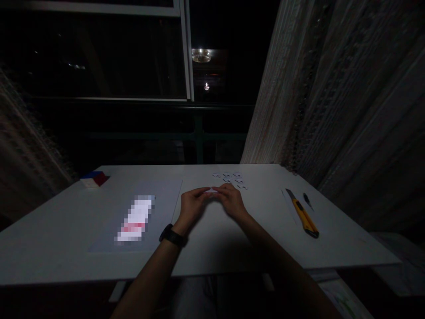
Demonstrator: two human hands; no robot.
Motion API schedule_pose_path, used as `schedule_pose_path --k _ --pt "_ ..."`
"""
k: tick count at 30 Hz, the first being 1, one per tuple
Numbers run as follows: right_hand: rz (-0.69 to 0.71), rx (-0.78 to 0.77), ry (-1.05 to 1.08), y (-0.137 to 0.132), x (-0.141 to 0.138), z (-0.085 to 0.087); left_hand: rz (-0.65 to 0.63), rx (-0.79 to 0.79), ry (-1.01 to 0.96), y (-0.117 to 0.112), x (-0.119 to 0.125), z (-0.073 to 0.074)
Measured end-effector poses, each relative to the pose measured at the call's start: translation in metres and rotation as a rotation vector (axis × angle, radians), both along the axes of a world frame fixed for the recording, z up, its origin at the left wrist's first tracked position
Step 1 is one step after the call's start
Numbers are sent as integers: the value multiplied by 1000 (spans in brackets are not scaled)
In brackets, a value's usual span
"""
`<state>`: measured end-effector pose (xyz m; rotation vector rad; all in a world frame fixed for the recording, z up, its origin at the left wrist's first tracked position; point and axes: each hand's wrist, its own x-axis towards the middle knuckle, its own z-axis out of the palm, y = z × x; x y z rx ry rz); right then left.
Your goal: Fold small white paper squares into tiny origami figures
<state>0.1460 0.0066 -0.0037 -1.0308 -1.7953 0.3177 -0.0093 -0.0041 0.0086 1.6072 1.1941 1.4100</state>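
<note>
Over the middle of the white table (265, 181), my left hand (193, 204) and my right hand (231, 200) meet at the fingertips. Both are closed in a pinch on a small piece of white paper (211, 190). The fingers cover part of it, and any marks on it are too dim to read. Just beyond my right hand lie several small paper pieces (238, 180) with dark marks, set out in rough rows. A dark watch (173, 235) is on my left wrist.
At left, a lit, pixelated screen (134, 219) lies on a large pale sheet (166, 195). A coloured cube (94, 179) stands at the far left. To the right are a yellow utility knife (303, 215) and a small dark pointed tool (307, 200). Curtains (265, 110) hang beyond the table.
</note>
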Motion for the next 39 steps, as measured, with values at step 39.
schedule_pose_path --k 39 --pt "86 -487 548 1 -3 -3 -231 -103 185 -4 9 -8"
